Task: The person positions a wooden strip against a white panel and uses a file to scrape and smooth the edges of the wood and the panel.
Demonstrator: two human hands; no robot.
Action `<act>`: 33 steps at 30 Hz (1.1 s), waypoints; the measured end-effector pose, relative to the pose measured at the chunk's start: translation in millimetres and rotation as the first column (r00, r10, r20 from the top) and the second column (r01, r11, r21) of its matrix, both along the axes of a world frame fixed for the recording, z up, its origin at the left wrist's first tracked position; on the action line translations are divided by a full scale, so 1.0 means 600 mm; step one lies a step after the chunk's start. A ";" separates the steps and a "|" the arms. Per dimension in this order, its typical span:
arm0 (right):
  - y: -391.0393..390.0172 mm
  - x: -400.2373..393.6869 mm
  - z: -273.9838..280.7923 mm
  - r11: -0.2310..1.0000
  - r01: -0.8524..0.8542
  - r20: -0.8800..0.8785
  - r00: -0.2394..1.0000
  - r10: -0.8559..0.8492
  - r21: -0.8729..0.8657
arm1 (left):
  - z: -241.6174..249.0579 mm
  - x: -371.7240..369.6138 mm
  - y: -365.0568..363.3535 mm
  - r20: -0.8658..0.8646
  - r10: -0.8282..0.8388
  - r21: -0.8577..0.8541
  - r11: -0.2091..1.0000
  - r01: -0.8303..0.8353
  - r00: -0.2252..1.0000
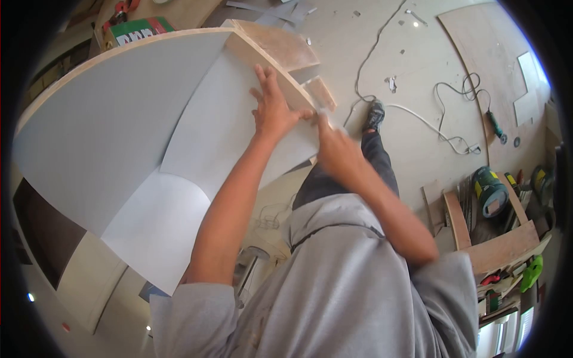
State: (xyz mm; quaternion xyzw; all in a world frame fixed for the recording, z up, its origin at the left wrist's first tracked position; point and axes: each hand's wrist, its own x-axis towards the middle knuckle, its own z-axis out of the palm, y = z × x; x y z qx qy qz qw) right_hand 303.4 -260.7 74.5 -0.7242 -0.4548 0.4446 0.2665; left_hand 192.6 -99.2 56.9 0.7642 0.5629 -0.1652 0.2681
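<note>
Pressing flat against the grey laminate sheet (233,125), the left hand (273,110) is spreading its fingers wide, palm down, gripping nothing, beside the curved plywood edge (271,56) of the rounded structure. The sheet is lying over the structure's curved face, below that edge, overlapping a larger grey panel (101,131).

Right hand (337,149): blurred; it is meeting the sheet's edge just beside the left fingertips, but whether it is pinching the sheet or only pushing on it cannot be told.

Surroundings: a white cable (418,116) is trailing across the floor near the person's shoe (374,115); a green-handled tool (494,126) is lying on a plywood board (489,59); a green tin (489,190) is sitting among offcuts at right.

Risks, as judged: the sheet is looking springy, so it may be slipping or lifting off the curve if palm pressure eases. The thin sheet edge may be cutting a sliding finger. The cable underfoot may be catching the shoe during a step.
</note>
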 end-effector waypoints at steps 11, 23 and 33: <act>-0.002 0.039 0.126 0.971 -0.140 -0.121 0.986 0.118 -0.195 | 0.011 0.013 0.000 -0.045 -0.012 -0.007 1.000 0.012 0.999; -0.019 0.035 0.108 0.954 -0.166 -0.128 0.982 0.137 -0.250 | -0.001 0.004 -0.001 0.033 -0.094 0.069 0.993 0.092 0.995; -0.040 0.035 0.107 0.997 -0.036 -0.133 0.991 0.026 -0.070 | 0.001 0.008 0.001 -0.003 -0.105 0.049 0.993 0.105 0.994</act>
